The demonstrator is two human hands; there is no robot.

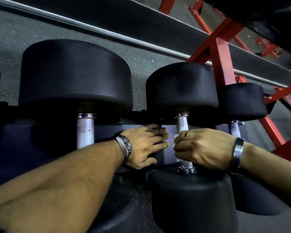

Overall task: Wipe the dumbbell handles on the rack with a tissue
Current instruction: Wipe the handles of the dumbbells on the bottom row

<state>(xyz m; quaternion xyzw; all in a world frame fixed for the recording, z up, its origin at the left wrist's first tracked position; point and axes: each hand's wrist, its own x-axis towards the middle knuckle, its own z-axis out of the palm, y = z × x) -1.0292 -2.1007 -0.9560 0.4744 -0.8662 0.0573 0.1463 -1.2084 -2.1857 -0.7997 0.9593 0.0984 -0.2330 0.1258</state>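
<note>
Progress: mid-task | my right hand (202,148) grip wraps the tissue (176,136) round the middle dumbbell handle (182,125) on the rack (223,52) | my left hand (145,147) rests flat, fingers straight, just left of it | left handle (85,132) and right handle (235,130) bare; I cannot tell whether they are wiped.

We see speckled grey rubber flooring (10,47) filling the ten o'clock part of the view. A wristwatch (124,146) with a dark dial and metal case sits just left of centre, and a metal bracelet (237,153) lies at about four o'clock. A ring (186,135) shows just right of centre. Red steel frames (200,17) of other equipment stand at one o'clock.
</note>
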